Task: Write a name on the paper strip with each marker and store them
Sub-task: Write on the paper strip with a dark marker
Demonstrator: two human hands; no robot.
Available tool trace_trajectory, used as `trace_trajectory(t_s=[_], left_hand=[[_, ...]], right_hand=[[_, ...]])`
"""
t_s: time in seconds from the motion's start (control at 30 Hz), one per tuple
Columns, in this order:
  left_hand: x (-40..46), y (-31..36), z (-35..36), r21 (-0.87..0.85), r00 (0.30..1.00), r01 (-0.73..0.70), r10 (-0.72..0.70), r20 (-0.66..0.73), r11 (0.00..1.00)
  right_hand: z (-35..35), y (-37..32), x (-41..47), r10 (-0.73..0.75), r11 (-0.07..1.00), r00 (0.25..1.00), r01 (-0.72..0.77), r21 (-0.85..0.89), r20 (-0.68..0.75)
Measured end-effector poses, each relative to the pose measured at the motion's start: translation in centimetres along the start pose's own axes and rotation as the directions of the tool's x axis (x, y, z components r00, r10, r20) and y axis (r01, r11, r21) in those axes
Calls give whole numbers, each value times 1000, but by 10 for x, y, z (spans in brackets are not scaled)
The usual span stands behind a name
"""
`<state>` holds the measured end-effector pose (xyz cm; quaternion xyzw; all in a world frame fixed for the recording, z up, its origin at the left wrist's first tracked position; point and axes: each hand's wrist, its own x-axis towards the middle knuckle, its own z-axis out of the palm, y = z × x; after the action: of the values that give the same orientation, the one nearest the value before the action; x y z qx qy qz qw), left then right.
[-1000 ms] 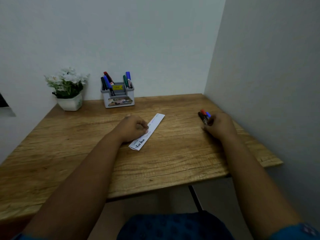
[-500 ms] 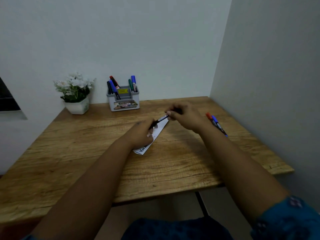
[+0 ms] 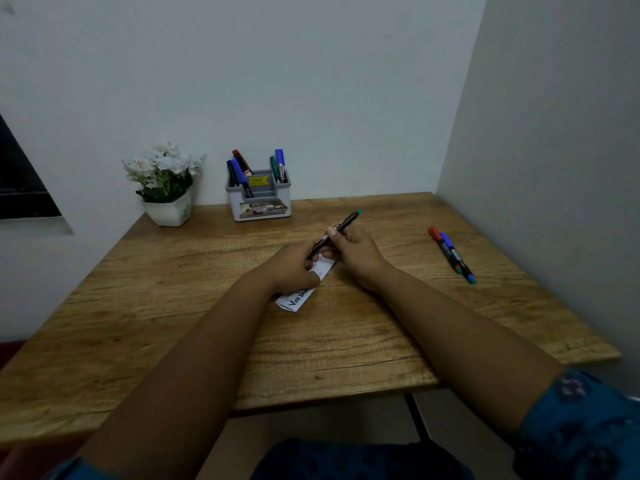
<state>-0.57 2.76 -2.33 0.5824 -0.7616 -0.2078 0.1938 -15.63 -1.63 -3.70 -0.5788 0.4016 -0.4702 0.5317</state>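
A black marker (image 3: 341,227) with a teal end is held by both hands above the middle of the wooden table (image 3: 173,327). My right hand (image 3: 358,252) grips its barrel and my left hand (image 3: 298,266) grips its lower end; whether the cap is on is hidden. Under my left hand lies the white paper strip (image 3: 298,297) with black handwriting at its near end. A red-capped marker (image 3: 445,249) and a blue-capped marker (image 3: 459,258) lie side by side at the right.
A grey marker holder (image 3: 259,200) with several markers stands at the back centre against the wall. A white pot of white flowers (image 3: 165,188) is to its left. A wall runs along the table's right side.
My right hand left the markers at the right with one black marker and brought it to the centre. My left hand rose from the strip and took the marker's lower end.
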Motion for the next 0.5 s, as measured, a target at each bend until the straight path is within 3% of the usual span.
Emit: trace_trajectory(t_s=[0.1,0.2,0.27,0.33,0.43,0.5], left_hand=[[1,0,0,39,1000,-24,24,9,999],[-1,-2,1,-15,1000,-18,18,12,1000],[-3,-7,0,-104,1000,8,-7,9,995],[-5,-13,-5,-227,1000,26,-22,21,974],[-7,-22,-15,-323,999,16,-4,37,946],[-8,-26,-18,-332,999,20,-3,52,943]], right_hand=[[-1,-1,2,91,975,990,-67,213,-106],[0,2,2,43,990,992,-27,136,-121],[1,5,5,20,998,979,-8,56,-204],[-4,3,8,61,995,949,-32,97,-309],[-15,-1,10,136,961,956,-63,269,-261],[-18,0,7,133,968,980,-97,233,-148]])
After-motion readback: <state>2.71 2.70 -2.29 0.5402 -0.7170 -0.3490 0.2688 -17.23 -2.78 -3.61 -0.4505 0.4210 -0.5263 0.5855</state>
